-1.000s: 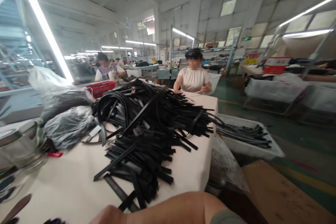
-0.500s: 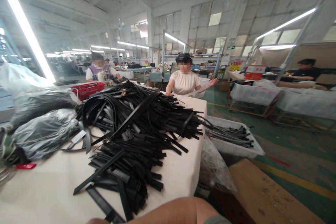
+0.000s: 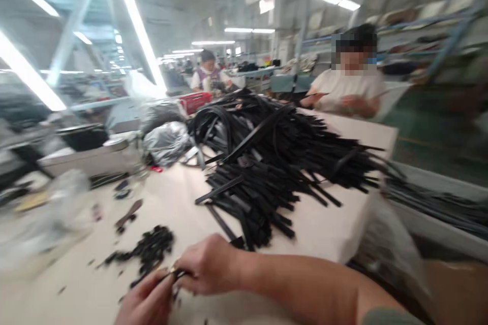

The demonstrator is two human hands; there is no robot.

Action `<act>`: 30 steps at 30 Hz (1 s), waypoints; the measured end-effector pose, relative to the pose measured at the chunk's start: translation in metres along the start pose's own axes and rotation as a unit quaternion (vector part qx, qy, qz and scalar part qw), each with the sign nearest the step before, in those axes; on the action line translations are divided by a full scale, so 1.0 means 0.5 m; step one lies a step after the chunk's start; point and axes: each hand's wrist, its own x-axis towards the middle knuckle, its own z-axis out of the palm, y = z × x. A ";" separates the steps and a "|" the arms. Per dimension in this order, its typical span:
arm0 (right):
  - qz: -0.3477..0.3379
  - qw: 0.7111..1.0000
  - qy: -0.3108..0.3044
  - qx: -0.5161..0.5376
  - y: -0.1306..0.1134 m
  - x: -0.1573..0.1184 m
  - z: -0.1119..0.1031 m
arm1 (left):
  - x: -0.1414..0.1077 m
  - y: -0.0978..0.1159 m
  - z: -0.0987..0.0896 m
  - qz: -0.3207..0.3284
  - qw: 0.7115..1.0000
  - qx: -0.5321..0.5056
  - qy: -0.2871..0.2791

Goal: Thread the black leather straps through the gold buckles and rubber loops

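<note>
At the bottom of the head view my left hand [image 3: 147, 297] and my right hand [image 3: 211, 266] meet, both with fingers pinched. Between them is a thin black strip [image 3: 176, 273], partly hidden by the fingers and blurred; a small pale glint shows at my right fingertips. Just beyond my left hand lies a loose heap of small black pieces [image 3: 154, 246] on the pale tabletop [image 3: 183, 208]. Past my right hand spreads a large pile of black straps [image 3: 263, 157], some curled into loops.
Grey plastic bags [image 3: 168, 137] and a red basket [image 3: 194, 102] sit behind the pile. A brown-handled tool [image 3: 129, 215] lies at the left. Across the table stands a person [image 3: 348, 89] handling something thin. A bin of straps [image 3: 438, 203] is at the right.
My view has swung left and down. My right arm now reaches across the front edge, and both hands have come into sight together. The person opposite has brought their hands together.
</note>
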 end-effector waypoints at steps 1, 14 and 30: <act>0.011 0.999 0.004 0.037 0.002 -0.002 -0.006 | -0.006 0.002 -0.018 -0.001 1.000 0.001 -0.009; 0.162 0.973 0.042 0.159 0.081 0.026 -0.017 | 0.081 0.055 -0.204 0.063 0.973 -0.193 0.111; 0.207 0.970 0.038 0.125 0.092 0.029 -0.010 | 0.075 0.083 -0.026 0.268 0.787 0.535 -0.149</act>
